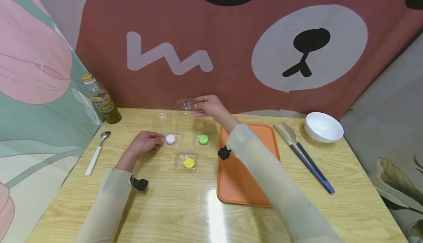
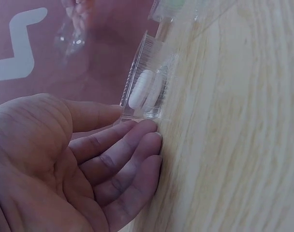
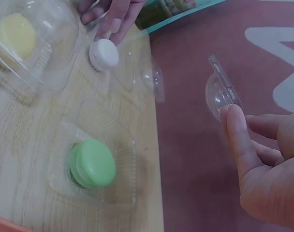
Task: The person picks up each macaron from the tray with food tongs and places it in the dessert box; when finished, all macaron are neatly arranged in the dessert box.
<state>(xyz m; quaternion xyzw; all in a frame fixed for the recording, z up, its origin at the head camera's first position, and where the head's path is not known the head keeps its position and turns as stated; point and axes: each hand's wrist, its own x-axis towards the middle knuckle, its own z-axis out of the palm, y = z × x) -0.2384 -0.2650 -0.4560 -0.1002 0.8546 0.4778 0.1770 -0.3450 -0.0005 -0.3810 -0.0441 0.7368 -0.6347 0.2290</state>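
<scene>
My right hand [image 1: 211, 108] pinches a clear domed plastic lid [image 1: 186, 105], raised near the back edge of the table. At the near corner of a small clear plastic box [image 2: 146, 104], my left hand [image 1: 145, 142] grips the rim between thumb and fingers. Inside that box sits a lilac macaron [image 1: 170, 139]. To its right a green macaron [image 1: 203, 139] rests in an uncovered clear box [image 3: 123, 188]. Closer to me, a yellow macaron [image 1: 189, 163] is in a box under a clear domed cover [image 3: 55, 53].
Another clear lid [image 1: 162, 117] lies behind the lilac macaron. An orange tray [image 1: 238, 193] is under my right forearm. A spoon [image 1: 98, 153] and oil bottle [image 1: 105, 101] stand left; two blue-handled knives [image 1: 307, 158] and a white bowl [image 1: 324, 127] are right.
</scene>
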